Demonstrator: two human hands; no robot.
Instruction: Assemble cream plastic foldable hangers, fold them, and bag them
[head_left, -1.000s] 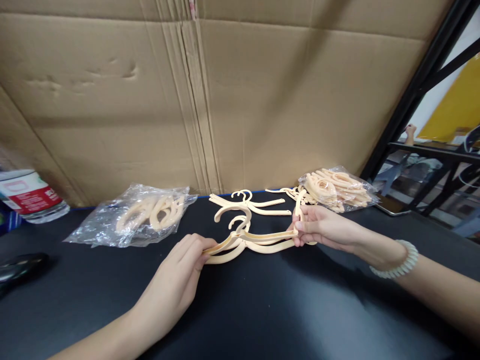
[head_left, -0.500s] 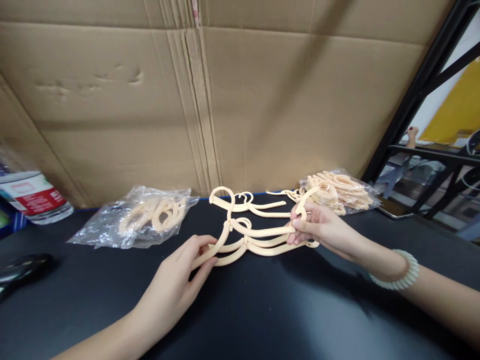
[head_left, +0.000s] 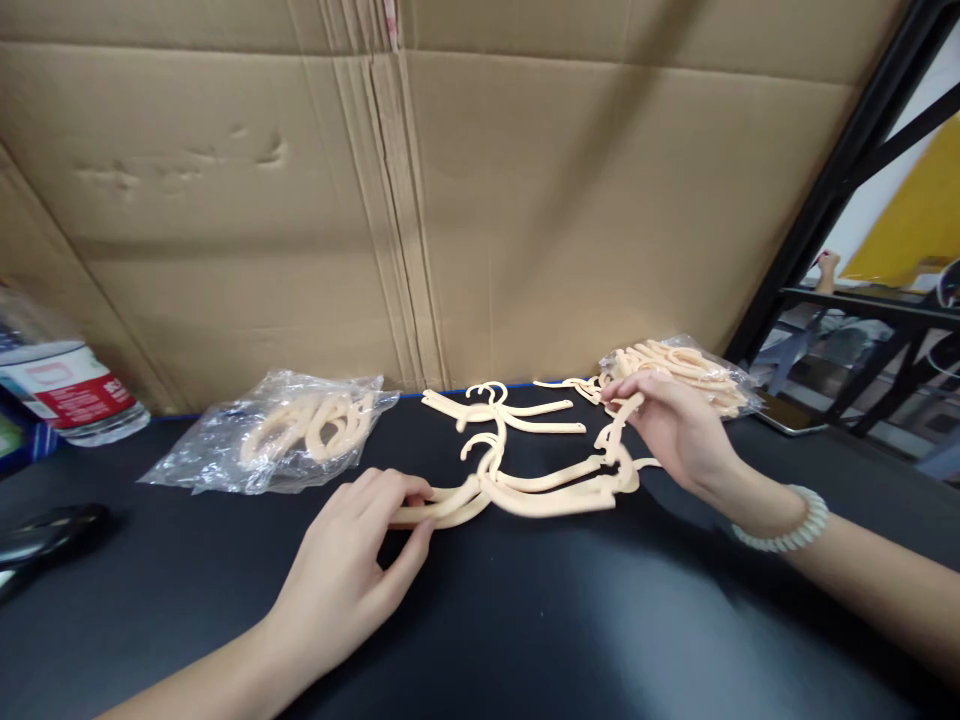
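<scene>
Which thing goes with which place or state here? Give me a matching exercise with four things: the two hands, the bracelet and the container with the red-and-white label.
Things
1. Left hand
2. Right hand
3. Bracelet
4. Labelled container

Places and states
A. At the left edge of the picture, by the cardboard
B. Thumb and fingers at the left end of a pale hanger
C. Worn round a wrist
D. Pinching a pale curved piece

Right pairs: 1-B, 2-D, 3-C, 4-A
</scene>
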